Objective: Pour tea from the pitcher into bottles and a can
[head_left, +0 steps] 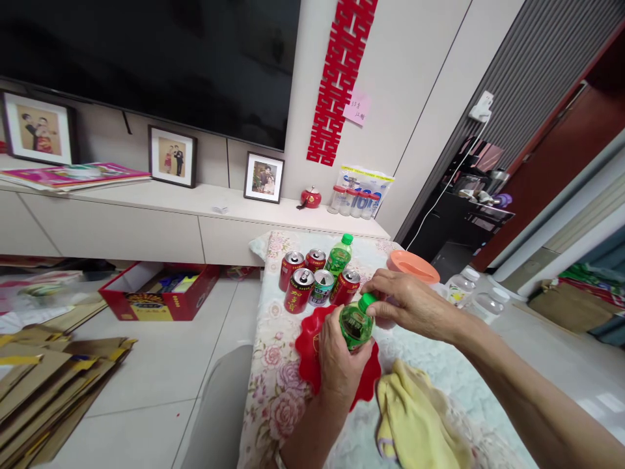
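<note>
My left hand [336, 361] is wrapped round the body of a green plastic bottle [355, 324], tilted over a red scalloped mat [308, 374]. At the top, the fingers of my right hand [403, 299] pinch the green cap [366, 301], which sits at the bottle's neck. Just beyond stand several red drink cans [299, 291], a teal-and-white can [322, 288] and a second green bottle [339, 255] with its cap on. A yellow cloth [415, 410] lies crumpled below my right forearm.
A flowered cloth [276, 391] covers the table. An orange lid [413, 266] and clear bottles [461, 286] are at the right. On the floor at left are a red box [156, 303] and flattened cardboard [53, 384]. Behind the table runs a white cabinet [224, 228] with glass jars [351, 203].
</note>
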